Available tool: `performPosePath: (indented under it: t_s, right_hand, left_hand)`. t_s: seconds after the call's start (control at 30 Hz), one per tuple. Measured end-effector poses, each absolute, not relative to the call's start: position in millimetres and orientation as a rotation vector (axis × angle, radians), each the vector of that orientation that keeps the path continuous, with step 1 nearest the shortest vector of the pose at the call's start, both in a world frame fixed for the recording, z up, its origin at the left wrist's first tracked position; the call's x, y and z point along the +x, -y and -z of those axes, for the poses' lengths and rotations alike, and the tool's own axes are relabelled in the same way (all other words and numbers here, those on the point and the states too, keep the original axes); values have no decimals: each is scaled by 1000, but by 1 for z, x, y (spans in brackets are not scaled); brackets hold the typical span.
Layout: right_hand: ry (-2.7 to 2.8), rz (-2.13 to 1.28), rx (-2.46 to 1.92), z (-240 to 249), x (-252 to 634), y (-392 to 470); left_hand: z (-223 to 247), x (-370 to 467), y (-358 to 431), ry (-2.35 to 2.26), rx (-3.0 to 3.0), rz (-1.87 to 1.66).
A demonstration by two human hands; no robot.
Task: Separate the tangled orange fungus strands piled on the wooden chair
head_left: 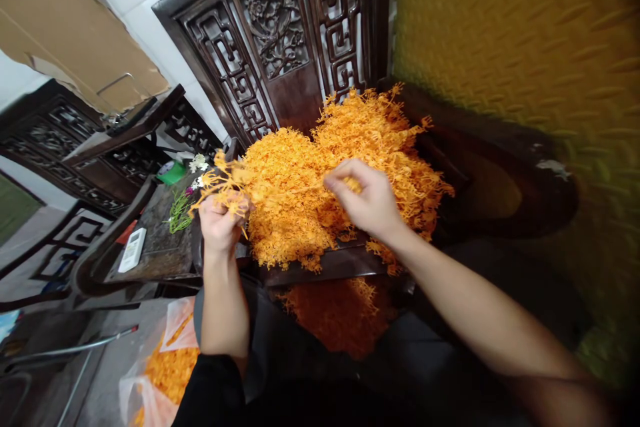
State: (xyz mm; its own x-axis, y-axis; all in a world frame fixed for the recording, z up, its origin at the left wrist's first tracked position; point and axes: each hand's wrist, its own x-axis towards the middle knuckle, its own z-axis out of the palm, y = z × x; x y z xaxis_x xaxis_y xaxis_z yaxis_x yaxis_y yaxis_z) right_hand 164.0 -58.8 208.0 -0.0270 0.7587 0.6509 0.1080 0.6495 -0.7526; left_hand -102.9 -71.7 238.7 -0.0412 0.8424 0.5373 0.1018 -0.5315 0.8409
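My left hand [223,222] is closed round a small bunch of orange branching sprigs [227,177], thin and plastic-looking, which fan out above the fist. Over the front of a large heap of the same orange pieces [295,194], my right hand [367,197] is curled with thumb and fingertips together. A bit of orange shows within its curled fingers, but whether it is held or lies behind them I cannot tell. The heap looks finer and looser on the left; longer tangled sprigs [370,124] make up its right side. It rests on a dark wooden carved chair [345,264].
Left of the heap, a dark side table [160,247] bears a white remote control [133,250], green stems [179,210] and a green tape roll [171,172]. A plastic bag [143,394] of orange pieces stands at lower left. A yellow textured panel [515,34] borders the right.
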Motion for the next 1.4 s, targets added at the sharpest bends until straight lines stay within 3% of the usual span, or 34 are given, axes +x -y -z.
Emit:
performPosePath:
  t_s: [0.23, 0.33, 0.47, 0.53, 0.73, 0.9, 1.07, 1.23, 1.4]
  right_hand:
    - [1068, -1013, -743, -202, 156, 46]
    - [966, -950, -731, -201, 166, 33]
    - [664, -650, -704, -207, 201, 14]
    - [756, -634, -676, -214, 210, 18]
    - [1492, -996, -728, -236, 191, 62]
    - [1925, -715, -923, -236, 174, 75]
    - [2033, -597, -772, -220, 161, 70]
    - [1800, -573, -621, -212, 162, 65]
    - [1173, -820, -874, -203, 157, 55]
  left_hand:
    - [-244, -71, 60, -961, 1200, -1497]
    - [-246, -77, 56, -964, 1114, -1406]
    - [-254, -98, 60, -941, 1071, -1532]
    - [-255, -103, 65, -970, 1104, -1454]
    - [-252, -85, 72, -1010, 1185, -1135]
    - [-248, -70, 74, -1083, 1262, -992]
    - [-242, -63, 75, -1055, 1336, -911]
    - [-244, -64, 79, -1116, 1351, -947]
    - [-243, -59, 77, -1240, 1364, -1075]
